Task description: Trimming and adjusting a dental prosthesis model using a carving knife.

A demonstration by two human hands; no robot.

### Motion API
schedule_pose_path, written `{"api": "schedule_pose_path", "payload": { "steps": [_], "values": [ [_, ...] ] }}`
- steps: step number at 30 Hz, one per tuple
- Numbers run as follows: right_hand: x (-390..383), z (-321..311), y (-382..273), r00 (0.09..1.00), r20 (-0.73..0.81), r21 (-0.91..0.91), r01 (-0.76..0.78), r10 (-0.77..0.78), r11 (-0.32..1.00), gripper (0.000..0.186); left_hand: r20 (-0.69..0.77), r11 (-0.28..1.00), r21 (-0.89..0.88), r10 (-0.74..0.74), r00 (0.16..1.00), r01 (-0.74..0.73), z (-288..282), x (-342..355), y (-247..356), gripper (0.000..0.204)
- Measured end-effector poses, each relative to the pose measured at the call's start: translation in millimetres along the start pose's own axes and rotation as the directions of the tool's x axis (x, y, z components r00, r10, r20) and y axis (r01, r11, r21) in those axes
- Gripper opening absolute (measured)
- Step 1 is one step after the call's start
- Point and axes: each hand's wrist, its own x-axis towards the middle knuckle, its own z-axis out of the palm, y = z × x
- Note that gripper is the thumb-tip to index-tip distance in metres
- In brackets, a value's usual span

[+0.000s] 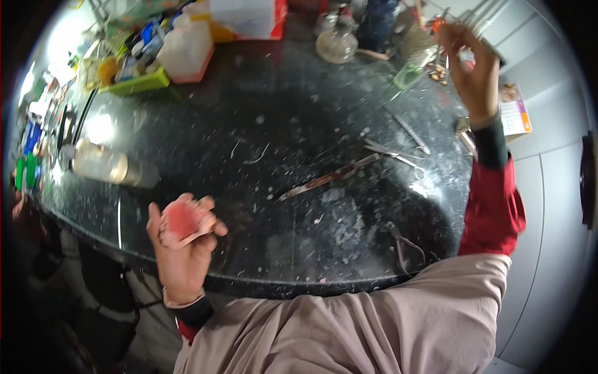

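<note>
My left hand (187,262) is raised over the near left edge of the table, palm up. Its fingers curl around a dental cast (181,220), a rounded pink-red piece with a paler, rough rim. At the far right, my right hand (474,71) reaches over a group of upright tools (439,25). The fingers there are bent together near the tool handles; what they hold, if anything, is too small to make out. Beside that hand stand a woven-looking holder (418,43) and a tipped green glass (408,75).
On the dark table lie a wax knife (330,177), scissors (395,151), a metal tool (408,131) and pliers (406,249). A clear bottle (99,163) lies at left. Behind are a green tray (134,84), a white jug (187,50) and a glass lamp (337,45).
</note>
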Motion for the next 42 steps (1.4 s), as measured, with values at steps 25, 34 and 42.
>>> {"api": "schedule_pose_path", "payload": {
  "steps": [25, 34, 42],
  "values": [
    [-61.6, 61.3, -60.1, 0.946, 0.315, 0.155, 0.030, -0.078, 0.987, 0.016, 0.197, 0.641, 0.665, 0.344, 0.918, -0.383, -6.2, -23.3, -38.8, 0.061],
    [79.7, 94.1, 124.1, 0.526, 0.730, -0.444, -0.121, 0.436, 0.888, 0.012, -0.067, 0.520, 0.808, 0.549, 0.833, -0.277, -35.4, -16.0, -18.1, 0.052],
    [66.7, 161.7, 164.2, 0.093, 0.806, -0.582, -0.057, 0.584, 0.812, 0.027, -0.102, 0.464, 0.863, 0.548, 0.830, -0.201, -34.6, -11.6, -19.3, 0.060]
  ]
}}
